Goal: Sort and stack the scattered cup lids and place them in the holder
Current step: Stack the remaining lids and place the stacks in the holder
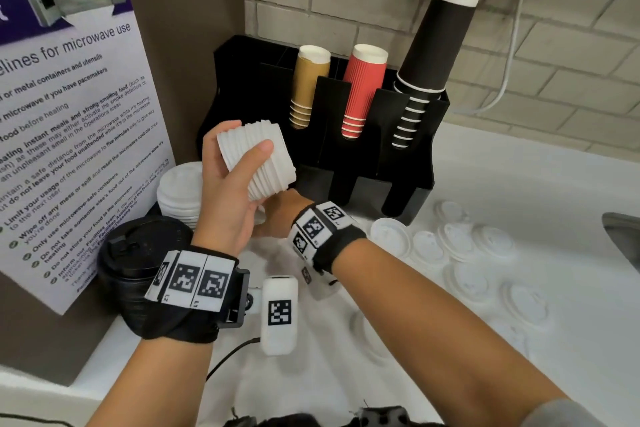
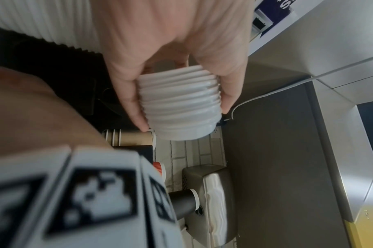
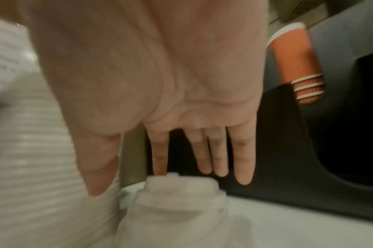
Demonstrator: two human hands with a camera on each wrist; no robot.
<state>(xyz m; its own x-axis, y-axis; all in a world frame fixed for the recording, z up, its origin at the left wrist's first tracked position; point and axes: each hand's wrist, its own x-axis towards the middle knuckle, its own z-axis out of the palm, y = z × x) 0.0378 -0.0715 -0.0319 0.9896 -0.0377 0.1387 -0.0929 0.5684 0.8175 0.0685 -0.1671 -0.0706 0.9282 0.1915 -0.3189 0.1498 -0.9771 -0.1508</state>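
Head view: your left hand (image 1: 225,191) grips a nested stack of white lids (image 1: 258,159), thumb across its side, lifted just in front of the black holder (image 1: 408,163). Your right hand (image 1: 277,215) sits low beneath the stack; its fingers are hidden here. Loose lids (image 1: 460,246) lie scattered on the bench (image 1: 519,177) to the right; another white stack (image 1: 180,194) and a black-lidded cup (image 1: 138,253) stand left, near the poster wall. Step in hand, as I judge it: gathering, with the stack not yet in the holder. Left wrist view: fingers and thumb curled round the stack, gold cups (image 2: 134,137) beyond. Right wrist view (blurred): fingers (image 3: 243,154) straight, palm bare, reaching toward a small white pile (image 3: 177,198) on the bench beside the holder's base; index tip at or just above it, contact unclear. Next move likely needs that pile picked up and nested squarely onto the stack. Room: tight on the left between wall, cup and holder; open bench to the right, a sink edge (image 1: 623,239) far right.
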